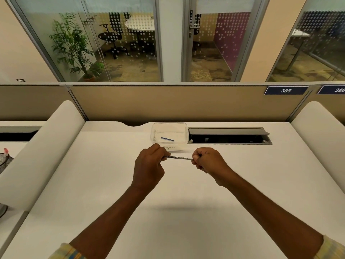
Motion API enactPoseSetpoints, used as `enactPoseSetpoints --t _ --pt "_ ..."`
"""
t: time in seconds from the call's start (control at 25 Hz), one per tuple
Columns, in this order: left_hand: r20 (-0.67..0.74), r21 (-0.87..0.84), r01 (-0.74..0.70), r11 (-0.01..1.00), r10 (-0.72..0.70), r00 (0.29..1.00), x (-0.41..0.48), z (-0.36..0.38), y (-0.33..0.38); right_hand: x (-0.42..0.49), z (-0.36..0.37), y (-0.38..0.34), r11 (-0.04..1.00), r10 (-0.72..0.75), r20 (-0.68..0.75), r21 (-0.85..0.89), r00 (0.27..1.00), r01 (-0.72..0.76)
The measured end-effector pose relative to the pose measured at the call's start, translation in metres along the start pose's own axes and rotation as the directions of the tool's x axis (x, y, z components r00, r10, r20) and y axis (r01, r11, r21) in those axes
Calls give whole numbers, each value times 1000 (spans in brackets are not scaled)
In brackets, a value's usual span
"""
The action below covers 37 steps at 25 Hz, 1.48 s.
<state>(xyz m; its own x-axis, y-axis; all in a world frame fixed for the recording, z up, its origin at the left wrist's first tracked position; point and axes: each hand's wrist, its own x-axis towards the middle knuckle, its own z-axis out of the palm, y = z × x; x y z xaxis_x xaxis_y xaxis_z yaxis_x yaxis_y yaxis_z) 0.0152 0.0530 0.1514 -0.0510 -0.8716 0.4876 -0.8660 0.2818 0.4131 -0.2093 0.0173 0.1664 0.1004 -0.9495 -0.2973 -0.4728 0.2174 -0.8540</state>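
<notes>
The left hand is curled round one end of a slim white whiteboard marker with a black printed band. The right hand pinches the other, pale end between thumb and bent fingers. So both hands are closed on the marker, which runs level between them and is held up off the white laminate desk. The marker hangs just in front of a clear plastic rectangular tub, on the person's side of it, and the left knuckles nearly overlap the tub's near wall from where I stand. A thin dark-blue stick lies slanted on the tub's floor. Directly to the right of the tub, touching or almost touching it, a grey metal cable hatch is set into the desk with its flap raised. Behind the tub stands a beige fabric partition. Well off to the tub's right, a dark-blue number plate reading 385 sits on the partition's top edge. Far to the tub's left, on the next desk, part of a black wire-mesh holder shows. Beyond the partition, past glass walls, stands a green potted plant.
</notes>
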Motion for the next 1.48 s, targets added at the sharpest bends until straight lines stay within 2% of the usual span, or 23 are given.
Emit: enactPoseSetpoints --t 0.12,0.2,0.24,0.32,0.4,0.52,0.64,0.8,0.92,1.04,1.08,1.2,1.28,1.48 --pt "44 7 -39 999 38 998 -3 5 -1 7 -11 3 971 210 203 72 956 -228" --pt "89 -46 41 998 -37 995 -5 10 -3 6 -14 10 964 191 251 135 949 -229" --pt "104 -89 95 991 -86 991 -5 12 -4 6 -13 14 981 116 207 132 971 -145" --pt "127 -172 172 970 -151 980 -3 17 -7 4 -7 21 995 -103 52 10 993 102" --pt "158 -228 221 948 -189 969 -1 19 -10 4 0 25 951 -289 -35 -125 957 283" --pt "196 -250 278 927 -233 953 2 22 -12 10 6 28 917 -373 -84 -186 924 353" --pt "209 -222 289 931 -244 947 2 26 -11 13 10 25 960 -259 -116 -140 959 242" --pt "158 -118 203 972 -184 970 -2 29 -11 18 8 17 998 45 -28 -40 999 -46" --pt "115 -30 97 995 -93 989 -4 30 -10 23 2 19 963 241 136 92 961 -255" --pt "105 -6 30 1000 -29 994 -4 36 -14 27 -4 27 923 299 233 175 925 -342" --pt "114 -14 44 999 -42 993 -4 39 -15 29 -4 30 937 266 220 170 939 -305" --pt "148 -55 115 992 -106 983 -2 49 -23 34 -1 42 995 57 87 79 995 -64" --pt "164 -74 133 988 -119 979 -1 54 -26 39 0 50 999 -49 26 20 998 49" --pt "198 -101 85 991 -64 978 0 68 -36 56 3 68 991 -136 5 3 991 136"
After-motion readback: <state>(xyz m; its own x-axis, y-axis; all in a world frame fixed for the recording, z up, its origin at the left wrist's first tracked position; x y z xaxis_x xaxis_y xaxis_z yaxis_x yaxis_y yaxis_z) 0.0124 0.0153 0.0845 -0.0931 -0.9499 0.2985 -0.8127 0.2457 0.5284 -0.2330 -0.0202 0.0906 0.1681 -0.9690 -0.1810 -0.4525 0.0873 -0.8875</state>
